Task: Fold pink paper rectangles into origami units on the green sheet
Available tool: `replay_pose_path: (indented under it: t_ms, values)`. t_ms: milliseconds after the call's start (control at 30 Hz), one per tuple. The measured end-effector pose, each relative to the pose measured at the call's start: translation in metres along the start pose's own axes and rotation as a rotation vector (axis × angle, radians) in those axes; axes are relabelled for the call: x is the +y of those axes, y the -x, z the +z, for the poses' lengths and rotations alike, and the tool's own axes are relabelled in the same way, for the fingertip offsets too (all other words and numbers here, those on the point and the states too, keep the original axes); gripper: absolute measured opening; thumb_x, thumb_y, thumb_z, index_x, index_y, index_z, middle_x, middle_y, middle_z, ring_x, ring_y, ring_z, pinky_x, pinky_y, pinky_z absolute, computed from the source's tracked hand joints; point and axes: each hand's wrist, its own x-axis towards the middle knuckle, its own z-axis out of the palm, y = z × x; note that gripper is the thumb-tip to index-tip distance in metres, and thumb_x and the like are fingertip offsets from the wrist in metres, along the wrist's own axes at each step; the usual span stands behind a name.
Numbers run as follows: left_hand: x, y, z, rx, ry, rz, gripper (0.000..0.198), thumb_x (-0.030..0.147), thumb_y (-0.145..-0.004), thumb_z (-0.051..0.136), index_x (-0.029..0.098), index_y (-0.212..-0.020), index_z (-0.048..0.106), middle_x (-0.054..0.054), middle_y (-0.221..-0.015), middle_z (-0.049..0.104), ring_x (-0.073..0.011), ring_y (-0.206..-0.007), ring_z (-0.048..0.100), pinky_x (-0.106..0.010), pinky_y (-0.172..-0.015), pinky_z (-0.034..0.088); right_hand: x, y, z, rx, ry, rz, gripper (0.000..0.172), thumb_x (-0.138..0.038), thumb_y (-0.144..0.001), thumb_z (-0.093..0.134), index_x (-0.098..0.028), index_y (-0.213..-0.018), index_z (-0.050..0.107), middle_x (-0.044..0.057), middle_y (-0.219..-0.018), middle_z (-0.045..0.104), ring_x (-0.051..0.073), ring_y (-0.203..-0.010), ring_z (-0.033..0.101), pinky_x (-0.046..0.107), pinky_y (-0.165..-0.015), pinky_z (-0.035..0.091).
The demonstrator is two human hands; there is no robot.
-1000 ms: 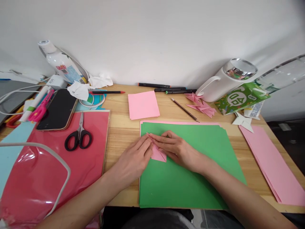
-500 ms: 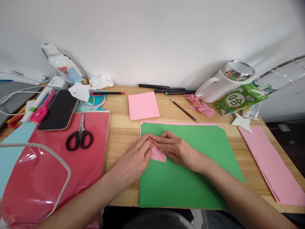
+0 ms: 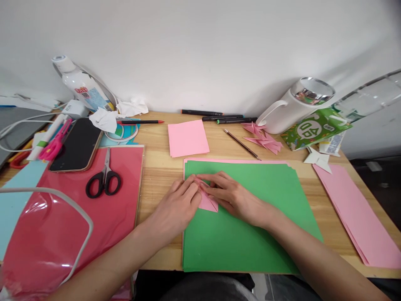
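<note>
A small folded piece of pink paper (image 3: pixel 208 204) lies on a stack of green paper (image 3: pixel 247 246), near its upper left. From the left, my left hand (image 3: pixel 179 200) presses on the paper's upper corner with its fingers bent and close together. My right hand (image 3: pixel 236 194) comes in from the right, its fingertips on the same corner and along the fold. A triangular lower part of the pink paper shows between the hands; the fingers cover the rest.
Behind the green stack lie square pink sheets (image 3: pixel 188 139), a pencil (image 3: pixel 242 144), several markers (image 3: pixel 230 121) and folded pink pieces (image 3: pixel 266 142). A white mug (image 3: pixel 291 106) stands at the back right. Black-handled scissors (image 3: pixel 105 177) and a phone (image 3: pixel 77 146) are on the left; pink strips (image 3: pixel 357 217) lie right.
The fingers of both hands have shifted slightly at the pink paper's upper corner. The paper stays in place, and the whole view has moved very little.
</note>
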Motion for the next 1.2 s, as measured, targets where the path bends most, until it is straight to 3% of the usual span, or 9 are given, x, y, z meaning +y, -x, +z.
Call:
replay_pose_path:
  t_ms: [233, 433, 633, 867, 1000, 1200]
  values:
    - [-0.002, -0.003, -0.006, -0.034, -0.034, -0.025, 0.022, 0.007, -0.090, 0.040, 0.009, -0.101, 0.059, -0.019, -0.126, 0.055, -0.0280, -0.120, 0.050, -0.040, -0.089, 0.044, 0.004, 0.003, -0.002, 0.001, -0.082, 0.034, 0.031, -0.017, -0.093, 0.046, -0.020, -0.121, 0.059, 0.012, -0.124, 0.054, 0.019, -0.101, 0.053, 0.038, -0.086, 0.051]
    - [-0.001, 0.001, 0.002, 0.010, -0.048, 0.001, 0.023, 0.011, -0.091, 0.041, 0.008, -0.105, 0.059, -0.016, -0.124, 0.059, -0.0285, -0.122, 0.050, -0.041, -0.097, 0.039, 0.003, 0.004, 0.000, 0.033, -0.087, 0.033, 0.033, -0.014, -0.093, 0.046, -0.022, -0.122, 0.059, 0.011, -0.114, 0.055, 0.017, -0.087, 0.052, 0.035, -0.075, 0.053]
    - [-0.002, 0.000, 0.001, 0.020, -0.058, 0.010, 0.024, 0.009, -0.090, 0.042, 0.008, -0.106, 0.059, -0.016, -0.123, 0.060, -0.0289, -0.121, 0.050, -0.042, -0.095, 0.040, 0.004, 0.004, 0.001, 0.036, -0.102, 0.025, 0.033, -0.014, -0.093, 0.045, -0.022, -0.122, 0.059, 0.011, -0.110, 0.057, 0.018, -0.097, 0.054, 0.036, -0.081, 0.053]
    - [-0.003, -0.001, 0.000, 0.001, -0.059, 0.009, 0.023, 0.010, -0.090, 0.041, 0.009, -0.106, 0.059, -0.016, -0.124, 0.058, -0.0286, -0.121, 0.049, -0.041, -0.093, 0.040, 0.003, 0.002, -0.001, 0.018, -0.056, 0.021, 0.030, -0.013, -0.093, 0.045, -0.019, -0.116, 0.062, 0.011, -0.107, 0.057, 0.017, -0.091, 0.054, 0.032, -0.076, 0.053]
    - [-0.003, 0.000, 0.002, 0.016, -0.052, 0.005, 0.022, 0.012, -0.092, 0.042, 0.010, -0.107, 0.058, -0.014, -0.123, 0.059, -0.0272, -0.123, 0.047, -0.040, -0.094, 0.040, -0.001, 0.002, 0.001, 0.008, 0.087, -0.020, 0.027, -0.013, -0.094, 0.043, -0.016, -0.110, 0.064, 0.012, -0.108, 0.060, 0.019, -0.095, 0.052, 0.034, -0.081, 0.052]
    - [0.001, -0.003, -0.003, -0.064, -0.072, -0.030, 0.025, 0.008, -0.089, 0.043, 0.010, -0.110, 0.057, -0.014, -0.120, 0.060, -0.0269, -0.123, 0.047, -0.042, -0.094, 0.040, -0.016, 0.002, 0.000, -0.070, 0.456, -0.014, 0.029, -0.012, -0.093, 0.041, -0.011, -0.112, 0.062, 0.014, -0.109, 0.064, 0.028, -0.103, 0.050, 0.045, -0.081, 0.052]
